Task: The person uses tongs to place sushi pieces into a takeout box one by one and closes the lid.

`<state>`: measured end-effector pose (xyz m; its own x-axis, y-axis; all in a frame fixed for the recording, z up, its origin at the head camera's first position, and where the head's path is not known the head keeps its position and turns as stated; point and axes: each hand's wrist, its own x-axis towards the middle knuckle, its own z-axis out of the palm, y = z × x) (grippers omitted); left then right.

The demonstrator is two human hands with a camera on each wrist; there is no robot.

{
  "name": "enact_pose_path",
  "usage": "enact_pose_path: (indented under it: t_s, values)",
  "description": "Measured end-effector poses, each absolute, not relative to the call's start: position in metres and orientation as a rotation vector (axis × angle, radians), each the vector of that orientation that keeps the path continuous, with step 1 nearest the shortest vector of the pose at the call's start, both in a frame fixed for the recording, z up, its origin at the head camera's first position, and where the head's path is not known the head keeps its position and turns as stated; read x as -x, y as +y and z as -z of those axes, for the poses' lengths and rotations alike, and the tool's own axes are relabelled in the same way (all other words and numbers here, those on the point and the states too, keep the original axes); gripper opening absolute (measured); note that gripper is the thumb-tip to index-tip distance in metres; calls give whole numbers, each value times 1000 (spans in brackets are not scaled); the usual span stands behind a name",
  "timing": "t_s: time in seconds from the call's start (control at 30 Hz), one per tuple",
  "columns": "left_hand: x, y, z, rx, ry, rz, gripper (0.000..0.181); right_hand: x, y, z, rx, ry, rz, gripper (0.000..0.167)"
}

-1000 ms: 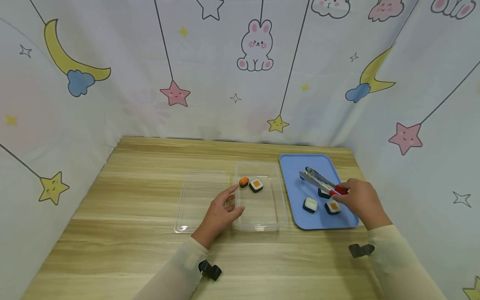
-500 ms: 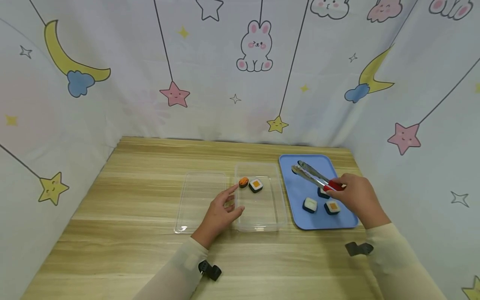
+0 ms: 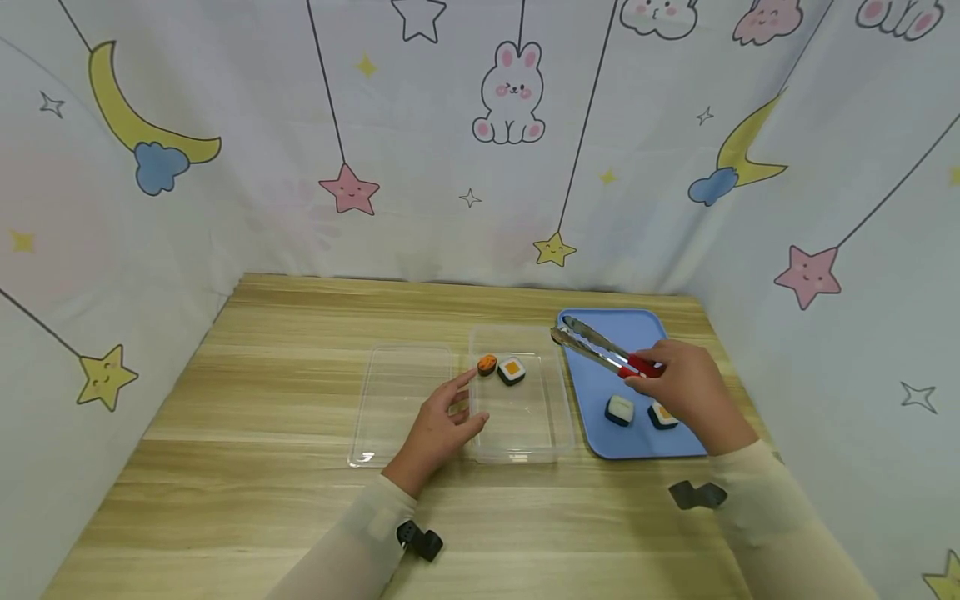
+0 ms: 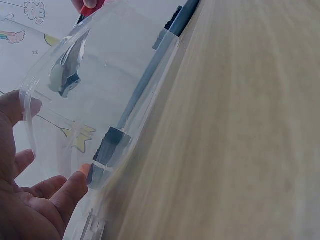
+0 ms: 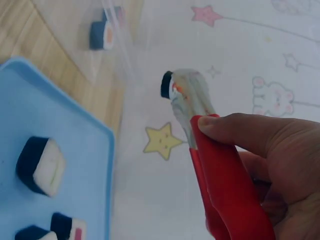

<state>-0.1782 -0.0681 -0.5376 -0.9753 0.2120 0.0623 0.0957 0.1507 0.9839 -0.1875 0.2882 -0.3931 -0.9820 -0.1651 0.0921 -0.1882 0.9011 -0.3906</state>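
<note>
In the head view the right hand (image 3: 686, 387) grips red-handled metal tongs (image 3: 596, 346) over the left part of the blue tray (image 3: 600, 437). The right wrist view shows a dark-wrapped sushi piece (image 5: 166, 85) between the tong tips (image 5: 192, 92). The left hand (image 3: 442, 425) rests its spread fingers against the left side of a clear container (image 3: 517, 429); the left wrist view shows these fingers (image 4: 70, 195) at the plastic wall. An orange-topped piece (image 3: 487, 365) and a white square roll with an orange centre (image 3: 512, 371) sit side by side at the container's far left.
A clear lid (image 3: 397, 392) lies flat left of the container, partly behind the left hand. On the tray are a white-topped roll (image 3: 619, 410) and an orange-centred roll (image 3: 662, 415); the right hand hides part of the tray. A patterned curtain (image 3: 420, 242) stands behind the table.
The right hand and tongs have moved left, from over the tray's middle toward the container's right edge. The left hand has stayed against the container.
</note>
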Motion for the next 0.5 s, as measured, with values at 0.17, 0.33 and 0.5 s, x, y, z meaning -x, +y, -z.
enact_pose_path:
  t_s: [0.17, 0.33, 0.5]
  values:
    - [178, -68, 538, -307, 2307, -1961, 72, 188, 274, 394, -358, -2994, -615, 39]
    - [179, -69, 538, -301, 2304, -1957, 72, 189, 260, 396, -412, -2999, -613, 36]
    - [178, -69, 537, -300, 2299, -1956, 72, 189, 246, 400, -442, -3025, -647, 34]
